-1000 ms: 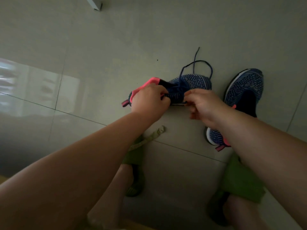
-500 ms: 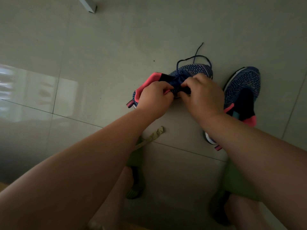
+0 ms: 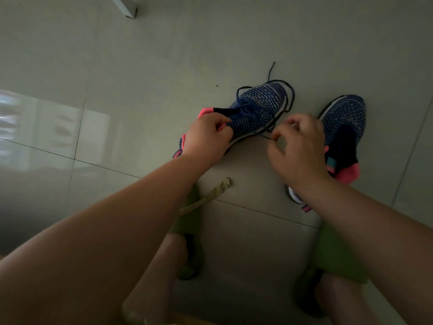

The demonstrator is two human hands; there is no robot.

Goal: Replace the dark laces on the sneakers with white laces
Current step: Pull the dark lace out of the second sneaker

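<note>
A blue knit sneaker with a pink collar lies tilted on the tiled floor. My left hand grips it at the collar and tongue. Its dark lace loops loosely around the toe, one end trailing away on the floor. My right hand sits to the right of that shoe and pinches a strand of the dark lace between thumb and fingers. The second blue sneaker stands on the floor at the right, partly behind my right hand, with no lace visible on it. No white laces are in view.
My knees in green shorts and my feet in dark sandals fill the bottom. A green drawstring hangs over the floor between my arms. A white furniture leg stands at the top. Bright window glare lies on the tiles at the left.
My right hand has moved off the shoe's middle to the right and toward me, drawing a strand of the dark lace out. My left hand still holds the collar.
</note>
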